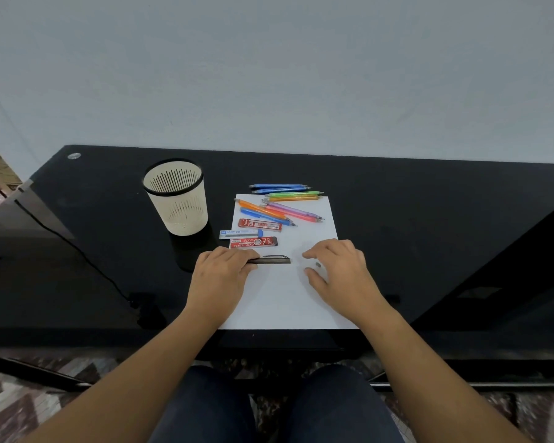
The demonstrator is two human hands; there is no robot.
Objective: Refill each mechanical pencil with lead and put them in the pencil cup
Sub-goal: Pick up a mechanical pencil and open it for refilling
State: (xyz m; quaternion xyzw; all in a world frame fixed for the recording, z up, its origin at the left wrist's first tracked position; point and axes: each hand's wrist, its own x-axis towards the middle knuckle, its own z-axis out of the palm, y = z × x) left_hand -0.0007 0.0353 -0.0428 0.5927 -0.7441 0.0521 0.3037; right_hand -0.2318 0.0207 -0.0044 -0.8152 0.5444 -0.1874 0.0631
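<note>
My left hand [219,273] grips one end of a dark mechanical pencil [274,259] that lies level over the white paper sheet [282,298]. To its right my right hand [339,266] hovers with fingers loosely spread, holding nothing. A small grey cap [318,265] lies on the paper between its thumb and fingers. Several coloured mechanical pencils [282,206] lie at the sheet's far end. Three lead cases sit just beyond my left hand: a red one [259,224], a clear blue-capped one [241,233] and a red Alpha one [253,242]. The cream pencil cup [176,199] stands upright to the left.
The black glass table [429,219] runs wide to both sides, backed by a pale wall. A black cable [77,247] crosses its left part. My knees show below the table's front edge.
</note>
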